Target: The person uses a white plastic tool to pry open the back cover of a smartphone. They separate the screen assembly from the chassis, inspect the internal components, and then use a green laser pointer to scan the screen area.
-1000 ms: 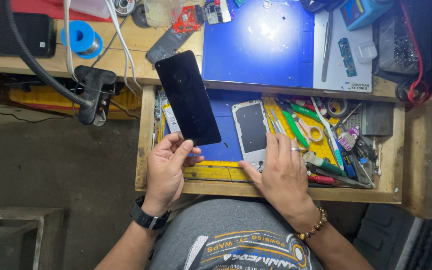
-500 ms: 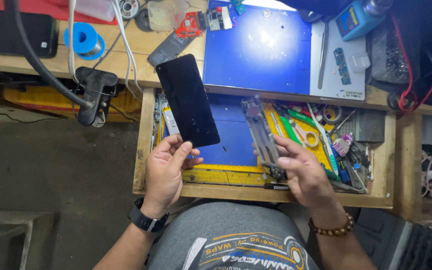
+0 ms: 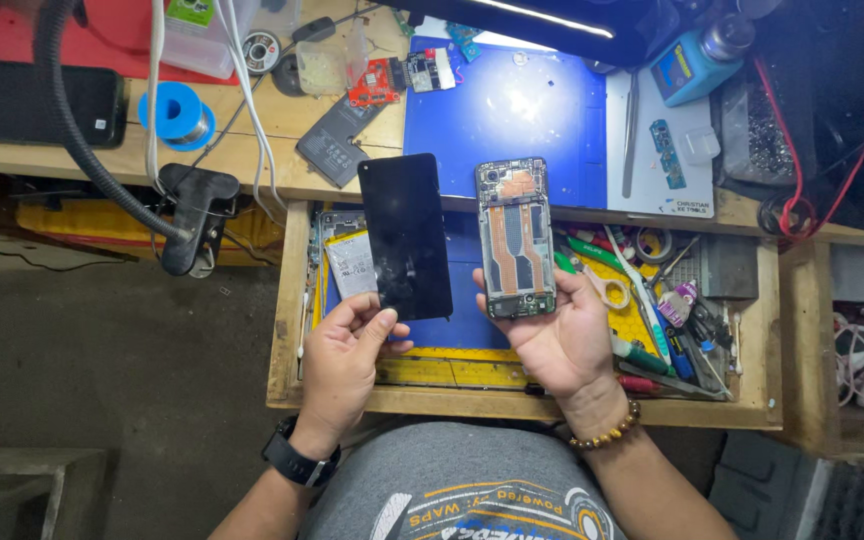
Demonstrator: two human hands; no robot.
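Left hand [image 3: 344, 352] pinches black screen [image 3: 404, 236] by its bottom edge, upright over drawer's [image 3: 290, 300] left half. Right hand [image 3: 558, 335] cups phone frame [image 3: 515, 238] from below, insides up, beside screen, apart. Scissors [image 3: 607, 288] and tools lie toward drawer's right end.

wooden bench [image 3: 252, 160] | on it: blue mat [image 3: 512, 110], solder spool [image 3: 177, 113], tweezers [image 3: 631, 135]

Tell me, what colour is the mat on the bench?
Blue: the mat, seen in the head view, with lamp glare on it.
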